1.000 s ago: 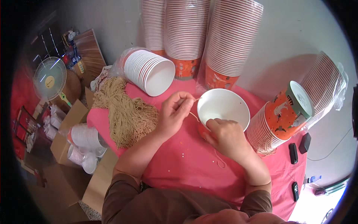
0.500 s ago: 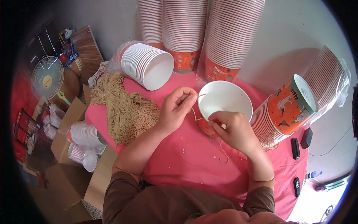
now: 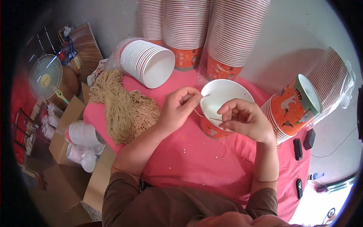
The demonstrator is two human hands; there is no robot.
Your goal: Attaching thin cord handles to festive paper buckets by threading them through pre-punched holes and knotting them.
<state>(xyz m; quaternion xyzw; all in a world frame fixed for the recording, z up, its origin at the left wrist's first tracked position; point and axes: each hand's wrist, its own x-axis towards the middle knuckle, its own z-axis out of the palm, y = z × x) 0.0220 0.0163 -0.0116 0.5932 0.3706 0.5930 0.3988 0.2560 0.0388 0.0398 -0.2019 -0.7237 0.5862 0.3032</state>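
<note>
Before me stands a white-lined orange paper bucket (image 3: 216,132), its mouth facing up. At its left rim my left hand (image 3: 182,104) pinches a thin beige cord (image 3: 198,113), and a short end sticks out past the fingertips over the rim. My right hand (image 3: 247,119) is over the bucket's front right rim. The cord runs to its thumb tip, where it appears held, while the forefinger stands away from the thumb. Left of my left hand lies a large bundle of beige cords (image 3: 126,109).
Tall nested bucket stacks (image 3: 181,30) stand at the back, and another stack (image 3: 147,62) lies on its side. An upside-down orange stack (image 3: 291,108) stands at right, near small black devices (image 3: 298,149). White beads (image 3: 184,152) dot the pink cloth (image 3: 189,170). An open carton (image 3: 100,178) is at lower left.
My right hand has shifted slightly right, its forefinger and thumb now spread apart. The cord tail that hung below it onto the cloth has been drawn up. My left hand stays at the rim.
</note>
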